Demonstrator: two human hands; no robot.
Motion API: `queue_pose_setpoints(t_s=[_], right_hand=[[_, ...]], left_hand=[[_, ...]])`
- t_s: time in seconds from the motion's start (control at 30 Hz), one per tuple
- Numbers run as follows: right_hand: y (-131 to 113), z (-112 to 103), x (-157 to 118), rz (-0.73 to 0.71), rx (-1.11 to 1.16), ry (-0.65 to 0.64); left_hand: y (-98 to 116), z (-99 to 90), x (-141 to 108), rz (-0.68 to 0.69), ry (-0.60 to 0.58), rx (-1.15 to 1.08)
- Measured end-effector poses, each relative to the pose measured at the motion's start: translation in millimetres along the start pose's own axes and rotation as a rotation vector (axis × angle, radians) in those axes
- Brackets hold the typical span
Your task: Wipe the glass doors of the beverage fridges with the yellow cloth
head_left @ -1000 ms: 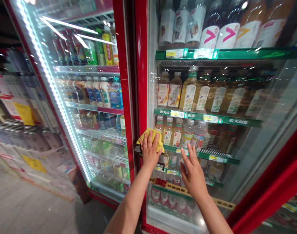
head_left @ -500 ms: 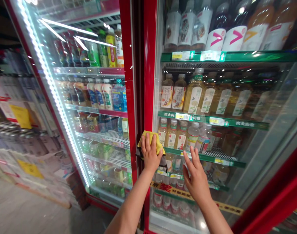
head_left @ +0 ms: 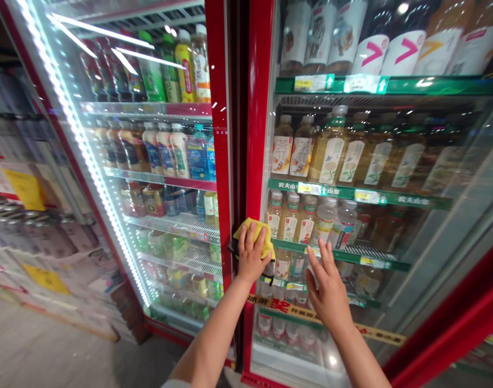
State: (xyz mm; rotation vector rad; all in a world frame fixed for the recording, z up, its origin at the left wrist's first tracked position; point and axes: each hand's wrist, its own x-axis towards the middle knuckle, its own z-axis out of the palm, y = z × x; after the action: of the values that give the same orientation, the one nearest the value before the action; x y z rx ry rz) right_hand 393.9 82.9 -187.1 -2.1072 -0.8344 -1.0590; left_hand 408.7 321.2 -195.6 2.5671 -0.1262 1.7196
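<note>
A yellow cloth point(head_left: 266, 243) with a dark grey underside lies against the red door frame point(head_left: 257, 134) of the right-hand drinks fridge. My left hand point(head_left: 252, 253) presses on this cloth, its fingers spread over the yellow side. Part of the cloth is hidden under the palm. To the right, my right hand point(head_left: 329, 288) is open and holds nothing, fingers pointing up at the glass door point(head_left: 444, 242). Whether its fingertips touch the glass I cannot tell. Behind the glass stand small tea bottles point(head_left: 290, 218) on a green-edged shelf.
A second lit fridge point(head_left: 222, 161) stands on the left, with a dark gap between the two. A yellow printed strip point(head_left: 376, 334) crosses the right door low down. Far left are boxed goods on shelves point(head_left: 48, 237). Another red frame point(head_left: 452, 323) slants across the lower right.
The view has shifted slightly, so the fridges sit a little further right. My left hand stays on the cloth at the frame, and my right hand remains open by the glass.
</note>
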Motion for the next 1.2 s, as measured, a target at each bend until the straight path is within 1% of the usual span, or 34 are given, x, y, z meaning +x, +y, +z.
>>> queue_pose_setpoints(t_s=[0.07, 0.1, 0.13, 0.17, 0.23, 0.33, 0.37, 0.4, 0.43, 0.5, 0.57, 0.67, 0.73, 0.77, 0.83, 0.93, 1.0, 1.03, 1.1, 1.2], right_hand=[[-2, 1, 2, -0.008, -0.002, 0.007], [-3, 2, 2, -0.011, 0.000, 0.009], [-4, 3, 2, -0.012, 0.003, 0.009], [-6, 5, 2, -0.012, 0.006, 0.009], [-8, 9, 0, -0.014, 0.013, 0.009], [-9, 12, -4, -0.022, 0.018, 0.000], [-8, 12, -5, -0.023, 0.018, -0.007], [-7, 12, -6, -0.021, 0.016, -0.012], [-6, 11, -7, -0.017, 0.012, -0.016], [-2, 9, -7, -0.006, 0.002, -0.014], [2, 6, -7, 0.005, -0.011, 0.000], [5, 3, -5, 0.015, -0.029, 0.013], [5, 3, -5, 0.020, -0.032, 0.010], [5, 3, -5, 0.019, -0.029, 0.008], [5, 4, -5, 0.010, -0.019, 0.011], [7, 3, -6, -0.012, -0.009, 0.016], [11, -1, -6, -0.016, -0.017, 0.021], [14, -3, -6, -0.015, -0.025, 0.024], [20, -10, -5, -0.012, -0.042, 0.036], [30, -20, -4, -0.011, -0.059, 0.058]], left_hand=[[-3, -7.0, 28, 0.008, 0.031, -0.028], [-3, -9.4, 37, 0.008, 0.040, -0.037], [-3, -10.7, 41, 0.004, 0.044, -0.041], [-3, -10.7, 40, 0.002, 0.042, -0.039], [-2, -7.5, 24, 0.011, 0.023, -0.022], [-3, 0.8, -13, 0.060, -0.025, 0.013], [-4, 2.9, -22, 0.074, -0.040, 0.021], [-5, 4.0, -26, 0.084, -0.052, 0.028], [-7, 4.1, -25, 0.092, -0.058, 0.030], [-8, 1.1, -9, 0.096, -0.039, 0.023], [-6, -4.8, 22, 0.100, 0.023, 0.000], [5, -13.3, 69, 0.078, 0.123, -0.038], [11, -15.6, 84, 0.049, 0.141, -0.033], [13, -15.6, 85, 0.052, 0.132, -0.019], [11, -14.1, 76, 0.122, 0.096, 0.013], [-2, -12.4, 52, 0.294, 0.042, 0.043], [-10, -13.7, 43, 0.345, 0.013, 0.051], [-11, -15.0, 44, 0.334, 0.003, 0.054], [-3, -17.6, 56, 0.251, 0.014, 0.059], [25, -17.9, 87, 0.075, 0.085, 0.059]])
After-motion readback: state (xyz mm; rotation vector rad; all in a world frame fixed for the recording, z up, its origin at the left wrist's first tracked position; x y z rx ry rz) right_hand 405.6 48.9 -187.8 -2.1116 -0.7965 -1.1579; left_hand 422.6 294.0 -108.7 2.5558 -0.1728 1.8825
